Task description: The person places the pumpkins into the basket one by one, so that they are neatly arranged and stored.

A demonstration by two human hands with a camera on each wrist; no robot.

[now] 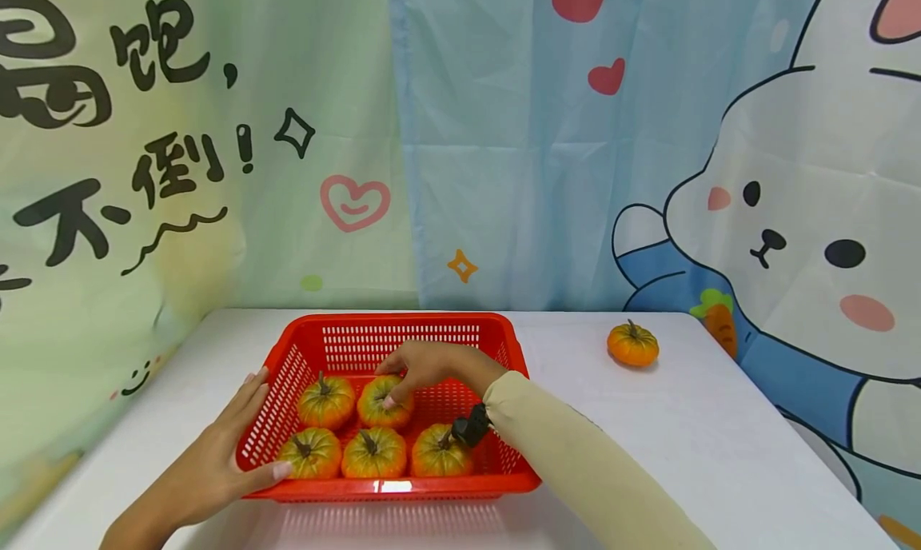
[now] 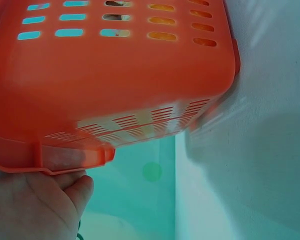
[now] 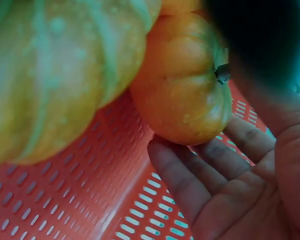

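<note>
A red plastic basket [image 1: 403,319] with slotted walls holds several small orange-and-green pumpkins. My left hand [image 1: 210,464] grips its left front corner, thumb over the front rim and fingers along the left side. In the left wrist view those fingers lie under the rim. Inside the basket, my right hand [image 1: 429,364] holds the back-row middle pumpkin [image 1: 376,419], thumb on its near side and fingers round its far side. The right wrist view shows fingertips [image 3: 160,150] against that pumpkin, and another pumpkin [image 3: 55,75] close to the camera.
One more pumpkin [image 1: 633,345] sits on the white table [image 1: 633,438] at the back right, outside the basket. Behind the table hangs a printed curtain [image 1: 475,134] with a cartoon rabbit. A black wrist camera [image 1: 471,424] overlaps the front right pumpkin [image 1: 435,454].
</note>
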